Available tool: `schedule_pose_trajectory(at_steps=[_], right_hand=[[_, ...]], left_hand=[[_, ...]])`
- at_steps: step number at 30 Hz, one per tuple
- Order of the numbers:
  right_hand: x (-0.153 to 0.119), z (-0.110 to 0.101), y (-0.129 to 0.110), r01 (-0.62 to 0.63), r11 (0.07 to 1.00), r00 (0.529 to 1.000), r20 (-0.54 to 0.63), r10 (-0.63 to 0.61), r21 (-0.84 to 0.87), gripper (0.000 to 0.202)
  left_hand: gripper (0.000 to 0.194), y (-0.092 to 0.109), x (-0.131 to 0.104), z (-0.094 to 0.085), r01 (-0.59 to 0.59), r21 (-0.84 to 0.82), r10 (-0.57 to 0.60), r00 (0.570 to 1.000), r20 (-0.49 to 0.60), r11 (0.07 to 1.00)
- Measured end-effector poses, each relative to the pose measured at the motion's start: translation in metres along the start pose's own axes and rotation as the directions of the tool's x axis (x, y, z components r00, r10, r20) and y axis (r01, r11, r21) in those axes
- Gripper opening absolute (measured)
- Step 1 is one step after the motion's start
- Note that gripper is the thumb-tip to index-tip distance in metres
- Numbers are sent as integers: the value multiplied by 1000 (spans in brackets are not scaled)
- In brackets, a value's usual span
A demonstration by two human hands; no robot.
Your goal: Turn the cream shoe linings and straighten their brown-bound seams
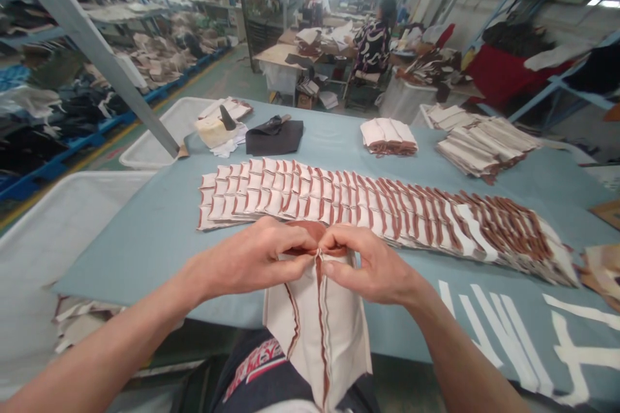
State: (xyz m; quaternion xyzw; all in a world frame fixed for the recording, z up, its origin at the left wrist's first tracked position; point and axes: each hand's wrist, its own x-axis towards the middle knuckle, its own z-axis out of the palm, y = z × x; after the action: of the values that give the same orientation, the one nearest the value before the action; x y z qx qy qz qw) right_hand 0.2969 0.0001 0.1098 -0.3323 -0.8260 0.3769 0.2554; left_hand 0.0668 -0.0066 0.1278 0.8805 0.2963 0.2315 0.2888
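1. Cream fabric piece (pixel 342 316), its seams edged in brown, hangs upright from two bare hands at the near edge of a blue-green table (pixel 145 232), its lower end over the person's lap.

2. Far left of the grip, a large white bin (pixel 82 206) stands beside the table.

3. Beyond the grip and to its left, a pale yellow bundle (pixel 213 133) with a dark pointed object (pixel 227 117) on it lies near the table's far edge; just right of it sits a folded black cloth (pixel 274 137).

4. At the grip's left side, the left hand (pixel 264 255) pinches the top of the piece, thumb below and curled fingers above, closed with only the material between them.

5. Directly beyond the grip, a long row of overlapping cream-and-brown pieces (pixel 349 200) stretches across the table and off to the right.

6. At the grip's right side, the right hand (pixel 371 264) mirrors the hold, thumb and fingers closed on the top edge beside the central seam. The fingertips of both hands nearly meet there.

7. Past the row, ahead and to the right of the grip, a small cream stack (pixel 388 135) rests on the table; farther right lies a broader, fanned-out pile (pixel 489 142).

8. Right of the grip, on the near part of the table, loose white strips (pixel 513 335) lie spread out.

9. In the background, right of the grip, a seated person in a patterned top (pixel 374 45) is at another worktable.
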Motion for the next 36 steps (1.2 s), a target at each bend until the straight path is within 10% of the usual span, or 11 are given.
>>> schedule_pose_trajectory(at_steps=[22,29,36], right_hand=[[-8,28,-2,-16,987,987,-160,-10,-159,14],[-17,26,3,-75,997,994,-73,78,34,13],[-20,20,-7,-34,968,998,-43,47,248,16]], left_hand=[[21,2,-15,40,82,551,80,961,-264,831],[17,6,-11,32,162,18,-155,967,-201,987],[14,22,-9,21,350,-556,-394,918,43,754]])
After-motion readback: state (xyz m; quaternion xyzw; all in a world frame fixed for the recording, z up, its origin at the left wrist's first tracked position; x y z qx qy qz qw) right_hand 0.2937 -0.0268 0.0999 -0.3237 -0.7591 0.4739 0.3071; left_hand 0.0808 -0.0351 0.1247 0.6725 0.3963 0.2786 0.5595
